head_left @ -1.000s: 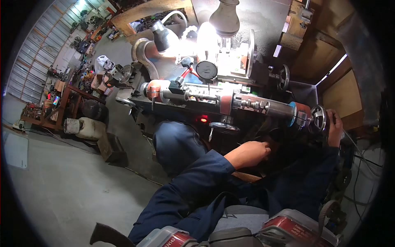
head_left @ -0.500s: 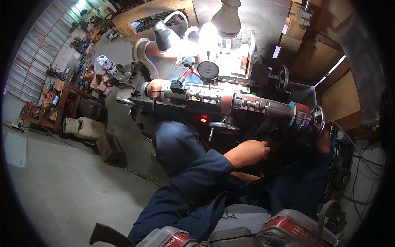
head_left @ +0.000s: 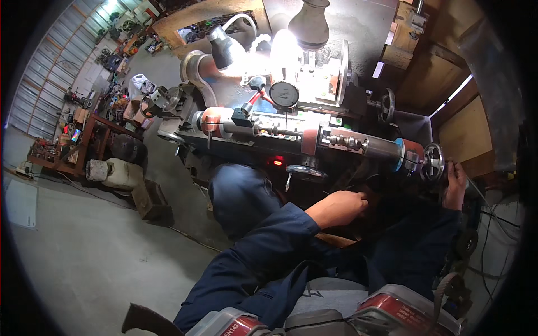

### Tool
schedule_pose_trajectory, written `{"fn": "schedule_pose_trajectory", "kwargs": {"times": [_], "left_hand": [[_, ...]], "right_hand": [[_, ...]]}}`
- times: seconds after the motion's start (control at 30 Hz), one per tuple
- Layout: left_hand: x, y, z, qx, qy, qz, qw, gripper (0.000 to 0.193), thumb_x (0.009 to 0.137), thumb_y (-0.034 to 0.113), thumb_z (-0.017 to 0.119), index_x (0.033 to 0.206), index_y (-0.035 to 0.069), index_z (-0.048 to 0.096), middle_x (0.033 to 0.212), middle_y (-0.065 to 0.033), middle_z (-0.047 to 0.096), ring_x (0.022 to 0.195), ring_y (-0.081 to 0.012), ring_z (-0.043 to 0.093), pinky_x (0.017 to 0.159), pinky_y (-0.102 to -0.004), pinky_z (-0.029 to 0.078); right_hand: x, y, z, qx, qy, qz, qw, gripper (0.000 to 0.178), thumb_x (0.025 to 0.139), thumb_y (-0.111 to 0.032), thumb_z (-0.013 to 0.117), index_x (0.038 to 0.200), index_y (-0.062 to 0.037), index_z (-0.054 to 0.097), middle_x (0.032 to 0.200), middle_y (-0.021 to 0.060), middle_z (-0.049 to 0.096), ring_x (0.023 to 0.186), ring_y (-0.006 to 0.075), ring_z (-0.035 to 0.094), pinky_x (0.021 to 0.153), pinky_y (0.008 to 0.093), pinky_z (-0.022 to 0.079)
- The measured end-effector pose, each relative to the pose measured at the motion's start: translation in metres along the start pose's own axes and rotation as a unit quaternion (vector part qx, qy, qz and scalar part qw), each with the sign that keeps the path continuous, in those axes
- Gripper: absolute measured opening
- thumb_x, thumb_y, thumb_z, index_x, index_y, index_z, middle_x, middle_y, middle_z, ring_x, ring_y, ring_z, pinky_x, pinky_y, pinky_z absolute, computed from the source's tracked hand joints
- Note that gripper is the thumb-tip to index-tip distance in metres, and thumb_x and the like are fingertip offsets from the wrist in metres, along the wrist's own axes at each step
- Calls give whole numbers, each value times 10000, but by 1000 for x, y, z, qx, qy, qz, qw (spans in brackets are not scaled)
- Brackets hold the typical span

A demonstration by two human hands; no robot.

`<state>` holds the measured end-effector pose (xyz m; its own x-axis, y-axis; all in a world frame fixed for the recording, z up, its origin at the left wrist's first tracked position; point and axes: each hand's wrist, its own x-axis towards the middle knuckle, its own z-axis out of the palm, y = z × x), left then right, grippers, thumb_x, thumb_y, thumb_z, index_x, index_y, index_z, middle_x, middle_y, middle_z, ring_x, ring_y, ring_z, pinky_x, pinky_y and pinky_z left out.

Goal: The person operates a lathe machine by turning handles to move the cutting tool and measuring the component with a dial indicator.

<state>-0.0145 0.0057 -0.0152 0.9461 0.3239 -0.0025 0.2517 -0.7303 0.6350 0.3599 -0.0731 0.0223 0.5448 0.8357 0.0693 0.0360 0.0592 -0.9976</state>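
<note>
Low in front of the machine, my left hand is closed in a loose fist, and whatever it may hold is hidden in shadow. My right hand is raised beside the right rim of the chrome handwheel, fingers drawn together; I cannot make out what is in them. A lobed metal shaft lies horizontally in the machine, between the red left head and the red and blue right head. Above the shaft, a round dial gauge hangs on a red-jointed arm.
A bright lamp lights the machine bed. Another handwheel with a crank juts out near my left hand, by a red glowing light. Cables run along the right. A gas cylinder lies on the floor at left.
My right hand has risen from the shadow below the handwheel to beside its right rim, and is sharper now. My left hand has stayed in place.
</note>
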Motion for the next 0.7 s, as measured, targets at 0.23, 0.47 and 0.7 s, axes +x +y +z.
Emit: {"fn": "schedule_pose_trajectory", "kwargs": {"times": [0.23,0.47,0.7], "left_hand": [[0,-1,2,-2,4,-12,1000,184,871,154,678,973,1,668,1027,-165,651,908,-369,673,780,-450,550],[0,-2,3,-11,-13,-23,1000,181,881,157,667,973,0,667,1042,-168,649,917,-372,673,786,-455,550],[2,-3,4,-5,-25,-30,999,177,883,157,670,978,8,667,1054,-167,647,921,-374,672,791,-457,551]], "right_hand": [[22,8,9,-5,48,-13,999,205,1032,-192,590,1119,-18,656,992,-5,630,910,71,555,819,233,453],[29,11,11,-7,56,-15,998,220,1030,-248,601,1092,-43,647,964,-19,613,871,62,542,789,218,445],[64,64,-6,-7,-26,20,999,225,1023,-279,596,1060,-63,647,920,-24,633,797,69,570,691,250,481]]}}
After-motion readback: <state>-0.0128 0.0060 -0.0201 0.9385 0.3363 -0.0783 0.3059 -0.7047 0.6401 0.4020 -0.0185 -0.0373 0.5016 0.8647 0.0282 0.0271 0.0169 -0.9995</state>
